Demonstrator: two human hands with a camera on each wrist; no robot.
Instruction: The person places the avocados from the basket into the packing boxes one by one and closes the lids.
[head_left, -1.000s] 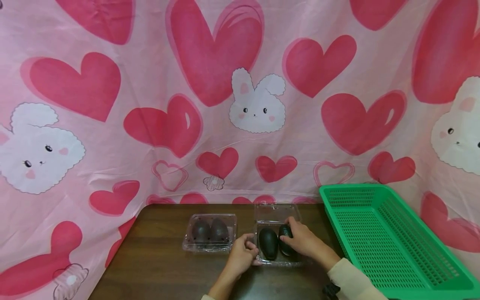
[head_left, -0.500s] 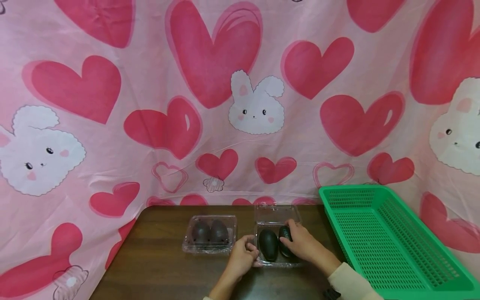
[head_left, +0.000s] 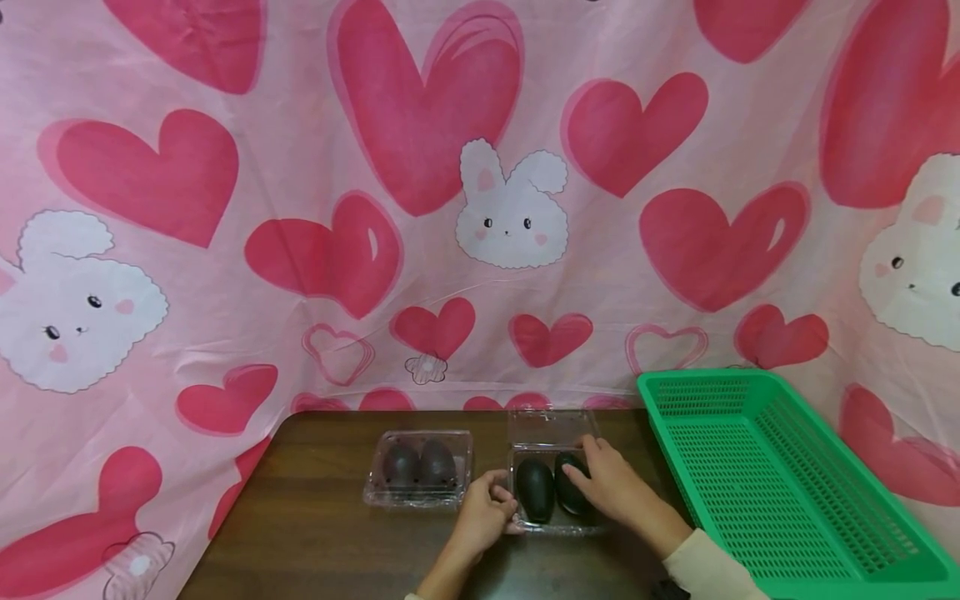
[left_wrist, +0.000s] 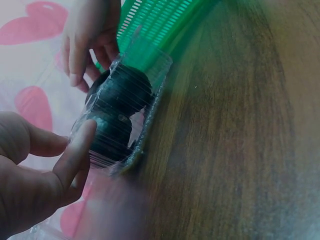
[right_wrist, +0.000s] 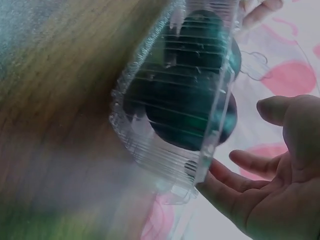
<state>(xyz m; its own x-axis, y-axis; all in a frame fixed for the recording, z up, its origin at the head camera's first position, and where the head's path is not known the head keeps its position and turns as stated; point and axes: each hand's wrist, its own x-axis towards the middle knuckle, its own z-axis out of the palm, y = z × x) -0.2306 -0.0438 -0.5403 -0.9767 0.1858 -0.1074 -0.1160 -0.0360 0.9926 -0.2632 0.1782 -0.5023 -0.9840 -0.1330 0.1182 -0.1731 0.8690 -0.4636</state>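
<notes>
An open clear plastic clamshell container holds two dark avocados, the left avocado and the right avocado, side by side. My left hand pinches the container's left wall between thumb and fingers, which the left wrist view shows close up. At the right side, my right hand hovers over the right avocado's edge. In the right wrist view the thumb and fingers of this hand are spread apart, with fingertips by the container's side wall and the thumb off the avocado.
A closed clear clamshell with two dark avocados stands to the left on the wooden table. A green plastic basket lies at the right, close to my right forearm. A pink heart-and-rabbit cloth hangs behind the table.
My right hand has loosened from the right avocado and shifted slightly right. That avocado now lies a little further left and shows more of its surface. My left hand stays in place.
</notes>
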